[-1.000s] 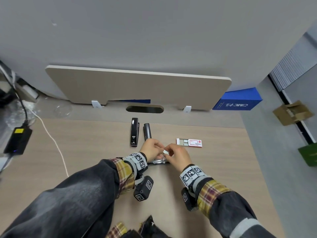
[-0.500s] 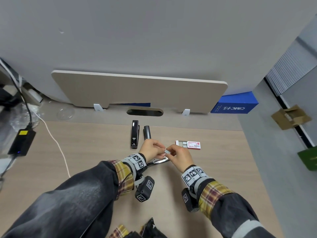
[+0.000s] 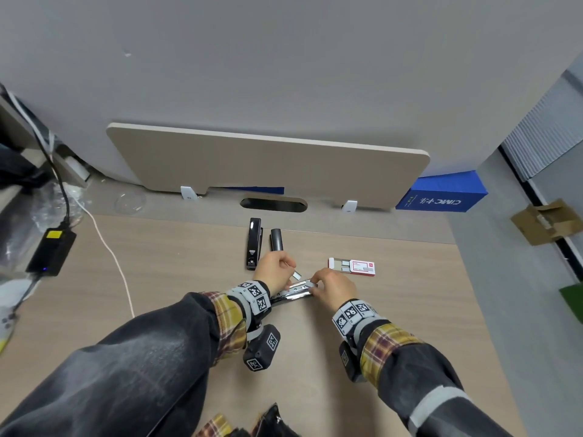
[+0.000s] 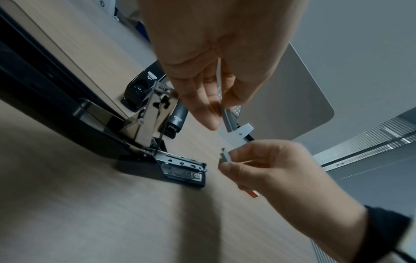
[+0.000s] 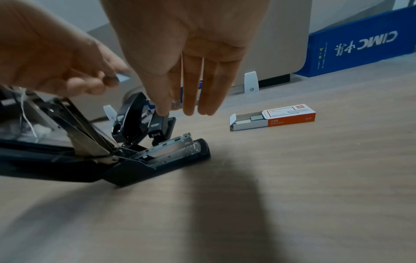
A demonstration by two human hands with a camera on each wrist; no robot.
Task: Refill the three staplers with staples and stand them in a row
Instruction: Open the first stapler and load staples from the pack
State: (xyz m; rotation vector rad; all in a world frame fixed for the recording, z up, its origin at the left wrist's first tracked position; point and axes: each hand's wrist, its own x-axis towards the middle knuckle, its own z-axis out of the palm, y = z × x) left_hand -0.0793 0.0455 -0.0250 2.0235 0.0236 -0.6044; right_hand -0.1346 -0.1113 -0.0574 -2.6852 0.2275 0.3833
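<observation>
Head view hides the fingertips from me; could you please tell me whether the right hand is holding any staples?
Observer: Yes. The left wrist view shows the right hand pinching a short staple strip, not yet in the open stapler.
Operator: Thank you. Is its magazine ready to take them?
Observer: In the right wrist view the stapler is hinged wide open and its magazine channel lies exposed, facing up.

a pale wood desk (image 3: 394, 310) meets a grey wall (image 3: 284, 58). a beige divider panel (image 3: 268, 165) stands along its far edge on white clips, above an oval cable slot (image 3: 273, 205). grey floor (image 3: 520, 294) lies to the right, with a blue box (image 3: 441, 193) and an open carton (image 3: 549, 220).
</observation>
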